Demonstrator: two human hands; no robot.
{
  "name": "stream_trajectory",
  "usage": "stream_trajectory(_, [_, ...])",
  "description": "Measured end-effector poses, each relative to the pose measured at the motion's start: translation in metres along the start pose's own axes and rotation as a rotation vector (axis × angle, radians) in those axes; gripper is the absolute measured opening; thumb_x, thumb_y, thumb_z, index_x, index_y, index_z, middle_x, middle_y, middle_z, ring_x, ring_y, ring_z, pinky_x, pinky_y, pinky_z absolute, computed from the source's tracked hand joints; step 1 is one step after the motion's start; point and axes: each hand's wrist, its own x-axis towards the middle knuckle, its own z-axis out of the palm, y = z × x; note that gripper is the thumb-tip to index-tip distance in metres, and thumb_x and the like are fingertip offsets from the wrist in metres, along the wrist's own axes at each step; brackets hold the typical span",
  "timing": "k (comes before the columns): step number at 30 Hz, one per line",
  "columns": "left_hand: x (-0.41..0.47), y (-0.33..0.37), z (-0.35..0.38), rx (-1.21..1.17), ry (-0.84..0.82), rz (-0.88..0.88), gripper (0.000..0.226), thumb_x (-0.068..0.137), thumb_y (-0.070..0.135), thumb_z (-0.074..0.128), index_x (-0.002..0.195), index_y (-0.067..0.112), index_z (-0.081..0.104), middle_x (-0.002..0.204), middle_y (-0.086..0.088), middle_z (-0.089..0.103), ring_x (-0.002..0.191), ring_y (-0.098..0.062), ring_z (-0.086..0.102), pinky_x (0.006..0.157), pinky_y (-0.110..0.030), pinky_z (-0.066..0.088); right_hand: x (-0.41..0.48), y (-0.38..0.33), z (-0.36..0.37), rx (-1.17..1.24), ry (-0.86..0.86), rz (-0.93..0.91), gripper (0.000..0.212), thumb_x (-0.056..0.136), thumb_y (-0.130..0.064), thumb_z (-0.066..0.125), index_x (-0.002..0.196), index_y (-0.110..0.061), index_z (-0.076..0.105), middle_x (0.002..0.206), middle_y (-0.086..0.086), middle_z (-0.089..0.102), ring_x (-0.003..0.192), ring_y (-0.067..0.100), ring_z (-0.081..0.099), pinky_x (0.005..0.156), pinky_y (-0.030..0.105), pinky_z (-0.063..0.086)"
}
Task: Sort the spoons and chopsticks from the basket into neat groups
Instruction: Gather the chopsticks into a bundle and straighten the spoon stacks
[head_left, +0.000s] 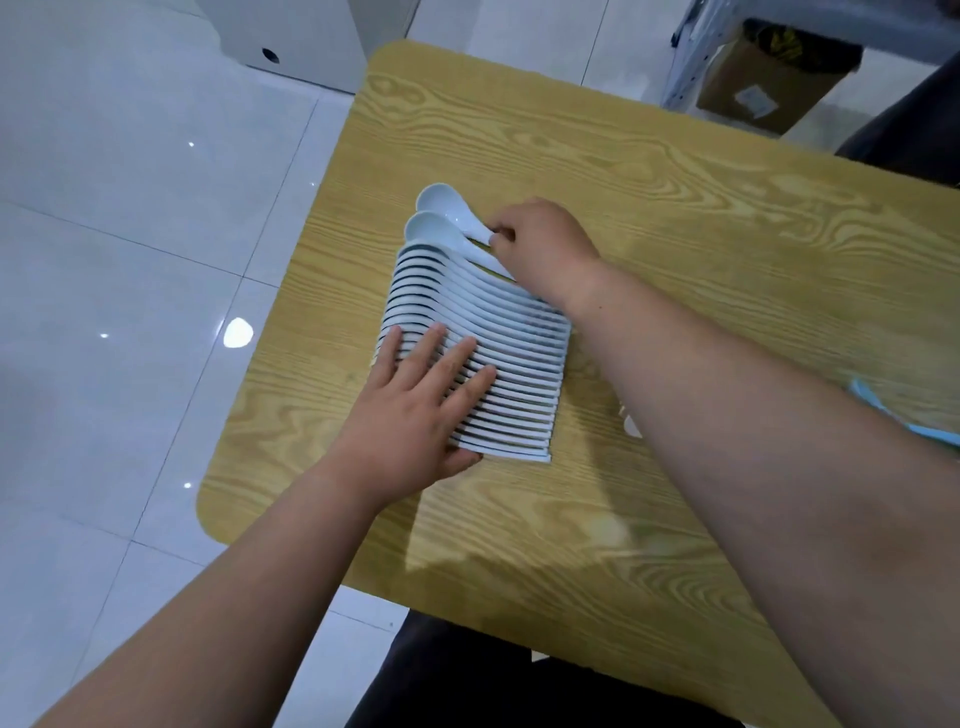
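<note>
Spoons of white ceramic form a nested row (on a yellow wood-grain table); left hand lies flat atop, right hand pinches the farthest spoon.

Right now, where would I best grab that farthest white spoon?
The farthest spoon is probably best pinched at its handle tip, from the right, as the right hand does: its bowl lies left beside the spoon row, the slim handle juts right.

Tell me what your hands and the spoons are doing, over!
Left hand flat on spoon row. Right hand pinching far spoon by its handle. Nothing in the way.
</note>
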Motion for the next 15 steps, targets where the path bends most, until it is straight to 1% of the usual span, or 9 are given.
stream_trajectory(2, [0.0,0.0,0.0,-0.003,-0.006,-0.002,0.089,0.076,0.065,0.069,0.15,0.02,0.047,0.157,-0.013,0.041,0.147,-0.042,0.031,0.118,-0.068,0.016,-0.004,-0.001,0.0,0.104,0.023,0.016,0.022,0.094,-0.021,0.056,0.105,-0.022,0.075,0.1,0.0,0.062,0.097,0.022,0.061,0.088,0.034,0.05])
stream_trajectory(4, [0.0,0.0,0.0,-0.001,-0.016,-0.002,0.089,0.077,0.066,0.067,0.151,0.021,0.046,0.158,-0.012,0.039,0.148,-0.041,0.029,0.118,-0.067,0.016,-0.011,-0.002,0.002,0.21,0.024,0.03,0.022,0.093,-0.024,0.06,0.109,-0.026,0.075,0.106,-0.006,0.07,0.099,0.014,0.063,0.092,0.031,0.051])
stream_trajectory(6, [0.0,0.0,0.0,-0.001,-0.02,-0.004,0.089,0.077,0.066,0.066,0.151,0.021,0.045,0.158,-0.012,0.039,0.148,-0.041,0.029,0.119,-0.067,0.016,-0.016,-0.002,0.004,0.272,0.005,0.03,0.022,0.094,-0.028,0.06,0.11,-0.029,0.076,0.109,-0.012,0.073,0.1,0.008,0.065,0.093,0.029,0.051])
stream_trajectory(11, [0.0,0.0,0.0,-0.001,-0.013,-0.001,0.09,0.076,0.065,0.069,0.151,0.021,0.046,0.158,-0.012,0.04,0.148,-0.04,0.03,0.119,-0.067,0.015,-0.021,-0.001,0.009,0.317,-0.01,0.021,0.027,0.096,-0.026,0.056,0.116,-0.029,0.074,0.117,-0.015,0.071,0.105,0.003,0.063,0.093,0.022,0.049])
stream_trajectory(15, [0.0,-0.001,0.0,-0.002,-0.014,-0.003,0.09,0.076,0.066,0.07,0.151,0.021,0.046,0.158,-0.011,0.04,0.148,-0.04,0.03,0.118,-0.067,0.016,-0.022,0.002,0.011,0.303,-0.006,-0.016,0.028,0.098,-0.025,0.054,0.119,-0.028,0.072,0.122,-0.012,0.068,0.11,0.005,0.061,0.096,0.022,0.046])
